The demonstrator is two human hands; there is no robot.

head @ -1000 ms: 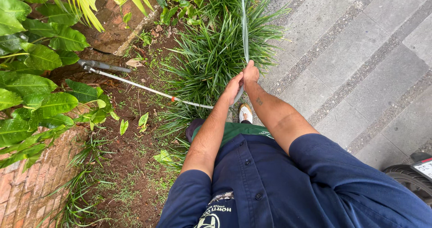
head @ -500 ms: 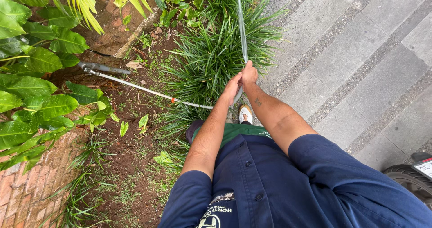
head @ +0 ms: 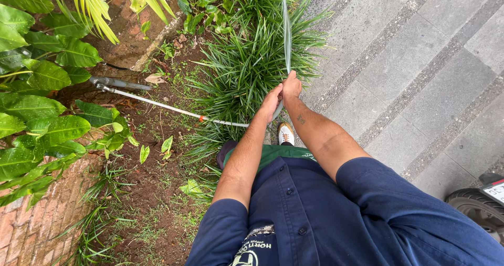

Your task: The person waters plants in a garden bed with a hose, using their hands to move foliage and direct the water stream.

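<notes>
A clear hose (head: 286, 30) is clamped in both the left hand (head: 271, 101) and right hand (head: 291, 86) above the grass clump (head: 247, 72), its far end lying by the tap (head: 113, 84), seemingly mid-handling.

Item: pale, see-through hose (head: 286, 30) I am holding, showing an orange band near the grass (head: 247, 66), which is growing dark green. My shirt (head: 325, 219) is showing navy; my shoe (head: 285, 134), white. The paving (head: 420, 61) is lying grey, speckled; the soil (head: 152, 177), reddish-brown.
</notes>
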